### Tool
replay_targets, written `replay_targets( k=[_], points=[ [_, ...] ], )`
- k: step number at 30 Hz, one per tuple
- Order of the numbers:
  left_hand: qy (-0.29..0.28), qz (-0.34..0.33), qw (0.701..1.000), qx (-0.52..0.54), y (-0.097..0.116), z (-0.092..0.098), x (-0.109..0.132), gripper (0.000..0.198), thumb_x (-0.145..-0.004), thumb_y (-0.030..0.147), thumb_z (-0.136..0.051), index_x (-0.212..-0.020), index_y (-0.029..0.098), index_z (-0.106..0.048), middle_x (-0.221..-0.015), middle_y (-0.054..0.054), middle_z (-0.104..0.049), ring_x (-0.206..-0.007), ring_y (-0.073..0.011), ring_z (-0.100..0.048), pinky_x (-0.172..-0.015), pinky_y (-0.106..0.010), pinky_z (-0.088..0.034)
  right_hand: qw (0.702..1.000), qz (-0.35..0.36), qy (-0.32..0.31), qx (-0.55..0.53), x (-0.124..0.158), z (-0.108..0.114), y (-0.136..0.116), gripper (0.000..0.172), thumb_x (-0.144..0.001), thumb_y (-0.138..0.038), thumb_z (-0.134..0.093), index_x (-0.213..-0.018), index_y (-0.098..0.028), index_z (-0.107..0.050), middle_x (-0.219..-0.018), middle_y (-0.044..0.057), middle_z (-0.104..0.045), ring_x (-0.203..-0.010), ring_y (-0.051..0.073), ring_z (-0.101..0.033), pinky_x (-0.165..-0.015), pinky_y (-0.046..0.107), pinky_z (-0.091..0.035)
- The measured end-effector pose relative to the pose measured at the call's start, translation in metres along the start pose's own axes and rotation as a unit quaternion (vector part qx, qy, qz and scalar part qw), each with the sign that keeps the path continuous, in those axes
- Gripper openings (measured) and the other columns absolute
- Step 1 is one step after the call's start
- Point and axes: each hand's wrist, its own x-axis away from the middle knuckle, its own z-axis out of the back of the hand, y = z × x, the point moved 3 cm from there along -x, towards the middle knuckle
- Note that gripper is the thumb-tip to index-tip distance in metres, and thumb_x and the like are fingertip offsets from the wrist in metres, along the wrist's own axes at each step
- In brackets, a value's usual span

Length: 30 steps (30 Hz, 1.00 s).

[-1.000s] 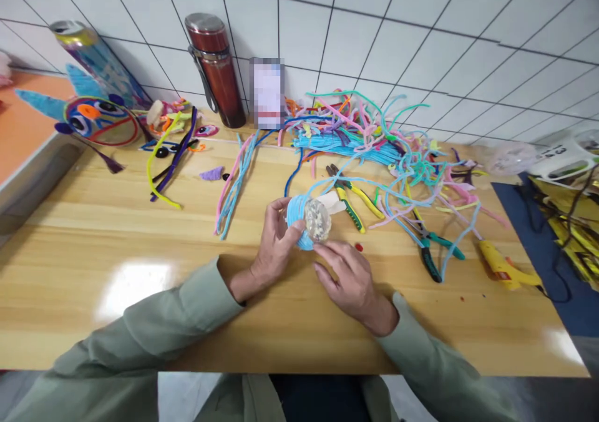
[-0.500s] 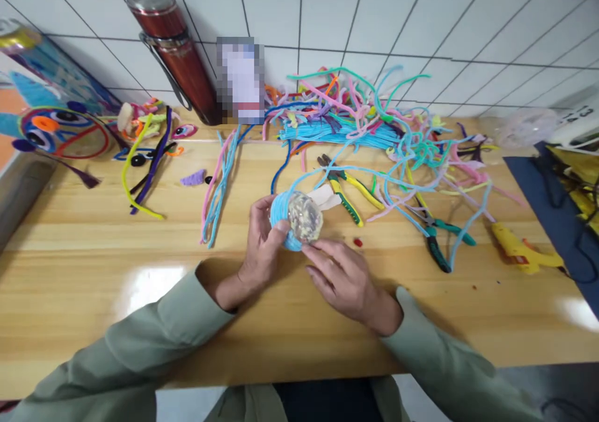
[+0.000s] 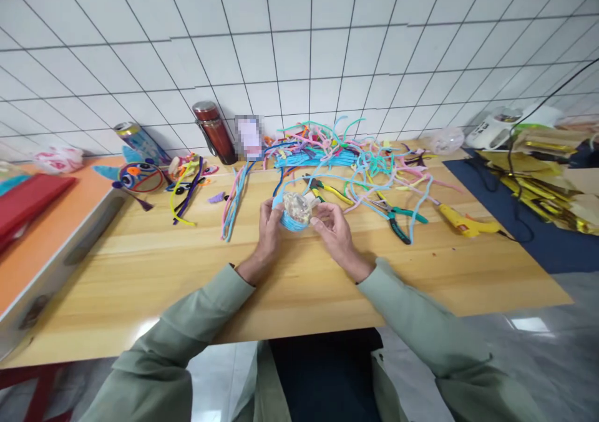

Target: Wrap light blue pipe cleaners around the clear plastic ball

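My left hand (image 3: 268, 227) and my right hand (image 3: 333, 230) both grip a small clear ball wrapped in light-blue pipe cleaner (image 3: 296, 213), held just above the wooden table (image 3: 140, 266). The left hand's fingers curl round its left side, the right hand's fingertips pinch its right side. A loose blue strand runs from the ball toward the pile of coloured pipe cleaners (image 3: 327, 150) behind it.
Yellow-handled pliers (image 3: 330, 191), green-handled pliers (image 3: 397, 219) and a yellow glue gun (image 3: 463, 223) lie to the right. A red flask (image 3: 214, 132), a can (image 3: 135, 141), a pipe-cleaner figure (image 3: 135, 175) and loose strands (image 3: 234, 200) sit at the back left. A dark mat (image 3: 515, 222) lies right.
The camera has lifted and pulled back, showing more wall and table. My right hand rose from the table and now grips the ball's right side; the left hand keeps its hold.
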Motion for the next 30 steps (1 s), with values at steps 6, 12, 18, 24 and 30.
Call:
replay_targets(
  k=[6, 12, 18, 24, 30],
  points=[
    [0.037, 0.016, 0.998, 0.051, -0.003, -0.009, 0.003, 0.053, -0.089, 0.072, -0.071, -0.110, 0.026, -0.057, -0.103, 0.000, -0.068, -0.092, -0.0173, -0.068, -0.086, -0.032, -0.057, 0.997, -0.013, -0.059, -0.037, 0.003, -0.004, 0.011, 0.072, -0.091, -0.062, -0.080, -0.147, -0.023, -0.056, -0.152, 0.020, -0.065, -0.136, 0.031, -0.068, -0.102, 0.048, -0.064],
    [0.021, 0.025, 0.999, 0.040, -0.003, -0.008, 0.014, 0.054, -0.088, 0.068, -0.077, -0.114, 0.024, -0.060, -0.108, -0.002, -0.069, -0.095, -0.0182, -0.067, -0.085, -0.031, -0.056, 0.996, -0.004, -0.094, 0.001, 0.005, -0.006, 0.013, 0.074, -0.093, -0.061, -0.079, -0.149, -0.020, -0.056, -0.150, 0.022, -0.067, -0.133, 0.031, -0.071, -0.102, 0.046, -0.066],
    [0.000, 0.019, 1.000, 0.021, 0.002, -0.003, 0.015, 0.055, -0.086, 0.067, -0.081, -0.116, 0.024, -0.061, -0.113, -0.004, -0.069, -0.104, -0.0212, -0.067, -0.091, -0.034, -0.057, 0.994, 0.004, -0.109, 0.000, 0.005, -0.005, 0.016, 0.072, -0.093, -0.054, -0.082, -0.151, -0.023, -0.053, -0.149, 0.020, -0.068, -0.130, 0.030, -0.072, -0.103, 0.048, -0.066],
    [-0.013, 0.005, 1.000, 0.004, 0.007, -0.005, 0.016, 0.060, -0.086, 0.071, -0.080, -0.119, 0.024, -0.060, -0.116, -0.006, -0.068, -0.107, -0.0228, -0.066, -0.093, -0.035, -0.057, 0.991, 0.011, -0.130, 0.014, 0.004, -0.002, 0.011, 0.069, -0.096, -0.050, -0.078, -0.153, -0.020, -0.051, -0.151, 0.021, -0.067, -0.125, 0.030, -0.075, -0.103, 0.050, -0.066],
    [-0.017, -0.013, 1.000, -0.008, 0.006, -0.009, 0.016, 0.065, -0.085, 0.075, -0.080, -0.120, 0.024, -0.060, -0.115, -0.005, -0.067, -0.107, -0.0228, -0.065, -0.095, -0.036, -0.056, 0.990, 0.007, -0.138, 0.027, 0.002, 0.001, 0.005, 0.065, -0.098, -0.052, -0.075, -0.152, -0.024, -0.053, -0.152, 0.019, -0.065, -0.129, 0.032, -0.072, -0.107, 0.052, -0.064]
  ],
)
